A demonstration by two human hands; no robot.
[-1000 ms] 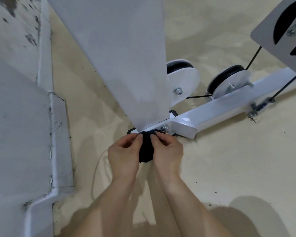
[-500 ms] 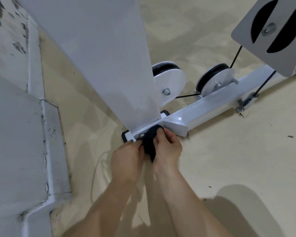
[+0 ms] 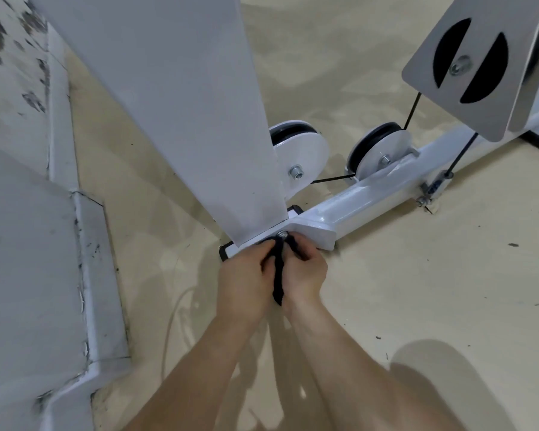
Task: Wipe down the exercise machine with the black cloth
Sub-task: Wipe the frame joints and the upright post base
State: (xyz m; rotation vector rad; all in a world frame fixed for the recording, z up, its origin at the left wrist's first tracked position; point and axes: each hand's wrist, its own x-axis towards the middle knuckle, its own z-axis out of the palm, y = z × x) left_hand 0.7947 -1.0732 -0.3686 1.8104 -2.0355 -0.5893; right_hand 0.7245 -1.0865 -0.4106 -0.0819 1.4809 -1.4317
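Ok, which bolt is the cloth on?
The bolt at the foot of the column: the cloth wraps round it, gripped by left hand and right hand. The others, on the near pulley, far pulley and upper plate, are bare.

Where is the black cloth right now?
In the head view, the black cloth is low in the middle, held between the left hand and right hand, at the bolt beside the white post.

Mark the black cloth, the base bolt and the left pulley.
black cloth (image 3: 278, 283): head view, on its hanging twisted strip.
base bolt (image 3: 283, 234): head view, on its metal head.
left pulley (image 3: 308, 150): head view, on its white side plate.
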